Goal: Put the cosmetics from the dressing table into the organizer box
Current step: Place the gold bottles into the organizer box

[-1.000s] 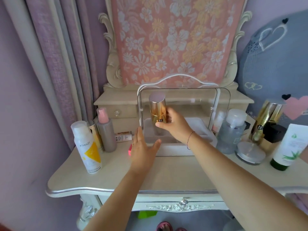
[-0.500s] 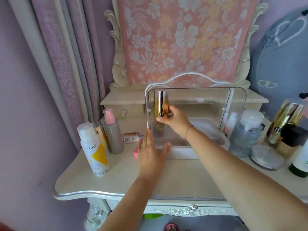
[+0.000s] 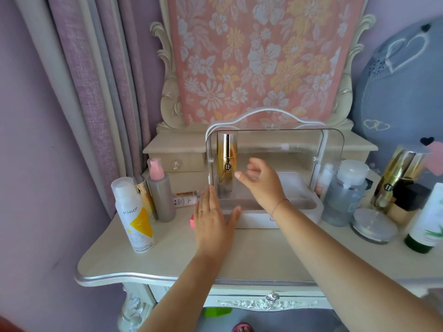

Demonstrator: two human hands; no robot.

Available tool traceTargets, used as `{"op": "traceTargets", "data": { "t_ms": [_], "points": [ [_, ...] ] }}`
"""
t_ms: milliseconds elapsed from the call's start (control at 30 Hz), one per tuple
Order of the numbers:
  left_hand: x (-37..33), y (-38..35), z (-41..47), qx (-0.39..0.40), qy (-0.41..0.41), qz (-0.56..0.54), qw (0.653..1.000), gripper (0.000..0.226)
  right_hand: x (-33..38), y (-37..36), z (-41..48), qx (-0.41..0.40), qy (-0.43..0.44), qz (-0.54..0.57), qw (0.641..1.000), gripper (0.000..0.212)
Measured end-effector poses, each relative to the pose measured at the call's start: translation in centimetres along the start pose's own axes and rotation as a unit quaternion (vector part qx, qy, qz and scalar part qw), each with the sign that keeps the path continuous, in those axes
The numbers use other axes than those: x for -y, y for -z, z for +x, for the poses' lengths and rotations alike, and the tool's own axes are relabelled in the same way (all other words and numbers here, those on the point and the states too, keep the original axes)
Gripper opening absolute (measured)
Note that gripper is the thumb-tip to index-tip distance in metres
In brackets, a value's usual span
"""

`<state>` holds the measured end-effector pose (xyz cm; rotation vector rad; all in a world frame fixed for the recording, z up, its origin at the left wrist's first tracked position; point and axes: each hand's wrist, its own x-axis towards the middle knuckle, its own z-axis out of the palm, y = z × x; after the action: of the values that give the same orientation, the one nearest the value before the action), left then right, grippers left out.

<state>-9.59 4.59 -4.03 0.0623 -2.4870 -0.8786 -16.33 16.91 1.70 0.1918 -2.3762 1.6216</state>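
A white organizer box (image 3: 297, 218) with a raised clear lid (image 3: 333, 149) and a white handle stands mid-table. A tall gold bottle (image 3: 226, 161) stands upright in its left rear corner. My right hand (image 3: 262, 182) hovers just right of that bottle, fingers loosely apart, holding nothing. My left hand (image 3: 213, 218) lies flat against the box's front left corner, fingers spread. On the table's left side are a white KHIO spray can (image 3: 133, 212), a grey bottle with a pink cap (image 3: 160, 192), a gold tube (image 3: 145, 195) and a small lying tube (image 3: 185, 199).
Right of the box stand a clear bottle (image 3: 345, 195), a round jar (image 3: 372, 225), a second gold bottle (image 3: 399, 173), a black cube (image 3: 411, 196) and a white-green tube (image 3: 428, 220). A small pink item (image 3: 192, 223) lies by my left hand. Curtains hang on the left.
My right hand set the gold bottle down inside the box and let go of it, drawing back slightly to the right. My left hand stayed on the box's corner.
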Motion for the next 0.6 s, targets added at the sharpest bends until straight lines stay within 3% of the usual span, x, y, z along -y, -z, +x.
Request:
{"op": "traceTargets", "data": {
  "t_ms": [200,467,600],
  "points": [
    [-1.5,0.3,-0.8,-0.051,-0.071,0.003,0.996,0.072,1.4,7.6,-5.6,-0.079,0.08,0.038,0.993,0.03],
    [-10.5,-2.5,-3.9,0.028,-0.166,-0.121,0.978,0.051,3.4,18.6,-7.6,-0.169,0.128,0.034,0.977,0.027],
    [-14.8,-4.1,-4.5,0.067,-0.199,-0.143,0.967,0.056,3.2,24.9,-5.4,-0.196,0.145,-0.031,0.969,0.033]
  ]
}}
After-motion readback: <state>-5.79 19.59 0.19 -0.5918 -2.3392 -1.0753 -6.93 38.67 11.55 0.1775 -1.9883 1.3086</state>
